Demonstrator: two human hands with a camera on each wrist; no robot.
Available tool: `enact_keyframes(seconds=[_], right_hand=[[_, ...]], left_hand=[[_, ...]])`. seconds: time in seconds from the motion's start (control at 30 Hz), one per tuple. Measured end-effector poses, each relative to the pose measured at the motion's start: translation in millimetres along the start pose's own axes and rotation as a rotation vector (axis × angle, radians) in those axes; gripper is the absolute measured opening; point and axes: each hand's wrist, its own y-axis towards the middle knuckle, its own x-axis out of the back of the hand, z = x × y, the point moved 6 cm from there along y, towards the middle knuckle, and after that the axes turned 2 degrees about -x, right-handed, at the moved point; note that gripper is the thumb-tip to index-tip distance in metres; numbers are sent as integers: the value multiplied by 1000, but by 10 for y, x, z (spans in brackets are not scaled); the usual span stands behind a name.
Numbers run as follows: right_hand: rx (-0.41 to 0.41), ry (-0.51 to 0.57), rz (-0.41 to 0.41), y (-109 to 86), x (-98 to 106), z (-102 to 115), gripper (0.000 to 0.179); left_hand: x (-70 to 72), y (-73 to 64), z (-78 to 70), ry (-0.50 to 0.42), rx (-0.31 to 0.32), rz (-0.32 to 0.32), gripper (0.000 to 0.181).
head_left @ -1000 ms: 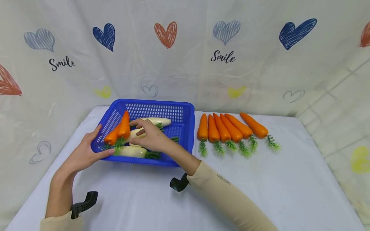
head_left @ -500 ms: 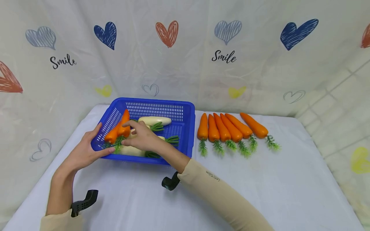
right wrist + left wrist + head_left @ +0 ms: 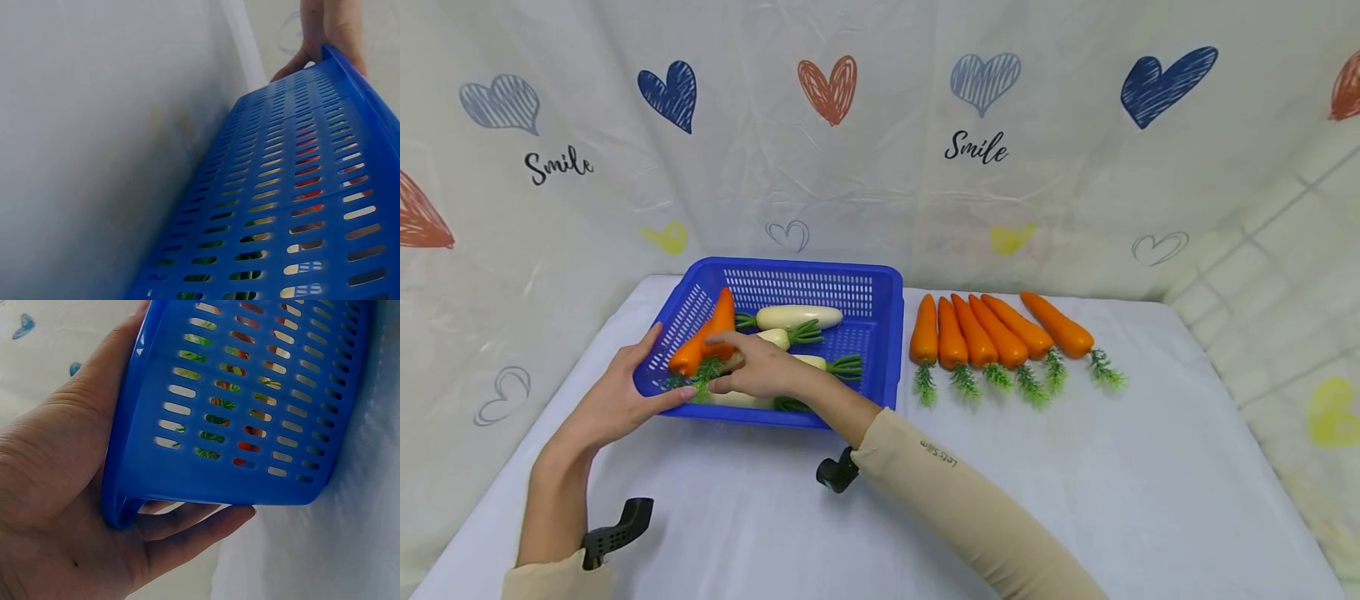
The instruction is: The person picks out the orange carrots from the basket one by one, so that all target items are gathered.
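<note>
My left hand [image 3: 617,392] grips the left front corner of a blue plastic basket [image 3: 897,333]; in the left wrist view its fingers [image 3: 187,540] lie under the rim. Two orange carrots [image 3: 687,357] with green tops lie at the basket's left side, one leaning over the other. My right hand [image 3: 760,364] reaches over the front wall, its fingers curled round the thick end of the upper carrot [image 3: 723,312], thumb beside the leaves. Several white radishes [image 3: 801,317] lie in the basket, partly hidden by this hand. The right wrist view shows only the basket's slotted front wall [image 3: 269,181].
A row of several orange carrots [image 3: 977,333] with leafy tops lies right of the basket on the white tablecloth [image 3: 1112,467]. Behind stands a pale curtain [image 3: 880,167] printed with hearts.
My right hand has moved left and toward the front, from above the radishes onto the upper carrot. The left hand keeps its hold on the basket, which stays in place.
</note>
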Motion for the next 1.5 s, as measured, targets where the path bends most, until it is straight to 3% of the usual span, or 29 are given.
enact_keyframes(seconds=[0.2,0.53,0.67,0.83,1.03,1.2,1.37,1.5], right_hand=[[-15,5,58,28,-66,-25,64],[44,-33,126,7,-101,-13,55],[41,13,72,3,-61,-29,52],[26,113,-62,-31,69,-26,50],[11,117,-197,-94,183,-8,47],[-17,173,-259,-161,236,-7,34],[-86,291,-274,-240,280,-60,18],[-123,296,-269,-292,323,-116,16]], left_hand=[[-5,-6,2,5,2,-2,112],[-8,-1,11,0,17,-4,114],[-13,-12,14,-9,7,-8,114],[-9,-19,6,-20,-10,-13,114],[-1,-37,-6,-14,3,-16,115],[5,-59,-15,-19,12,-16,115],[9,-56,-12,-22,13,-19,115],[14,-50,-2,-20,17,-19,115]])
